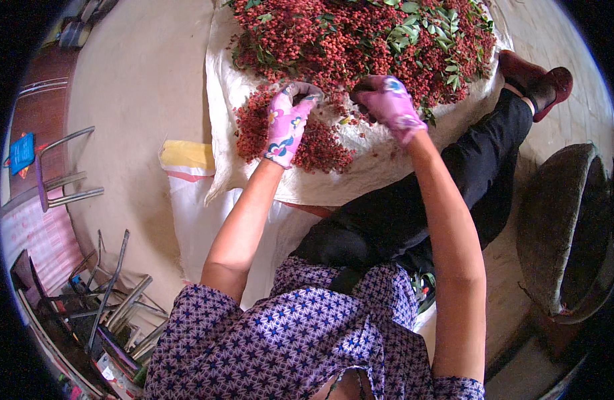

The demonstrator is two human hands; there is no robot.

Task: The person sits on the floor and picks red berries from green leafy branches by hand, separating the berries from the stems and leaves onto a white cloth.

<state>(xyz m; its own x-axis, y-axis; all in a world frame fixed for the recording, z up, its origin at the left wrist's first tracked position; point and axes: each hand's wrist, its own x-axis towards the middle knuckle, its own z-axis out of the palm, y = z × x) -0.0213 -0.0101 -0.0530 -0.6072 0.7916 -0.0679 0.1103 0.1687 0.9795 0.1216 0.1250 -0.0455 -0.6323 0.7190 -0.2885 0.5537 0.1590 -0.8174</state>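
A large heap of red Sichuan pepper clusters (332,47), mixed with green leaves (412,30), lies on a white woven sheet (377,175). Closer to me is a smaller pile of red clusters (323,146), partly covered by my left hand (289,122). That hand wears a pink flowered glove, its fingers curled towards the thumb; whether a sprig is between them I cannot tell. My right hand (389,102), gloved alike and slightly blurred, bends its dark fingertips down at the heap's near edge. Those fingertips hide whatever they touch. Loose berries lie between both hands.
Another white sack (207,215) with a yellow band lies under the sheet's near left side. My outstretched legs (387,215) run along the right. Further right, a large dark basket (551,225) rests tilted. Metal-legged stools (112,290) are at the left.
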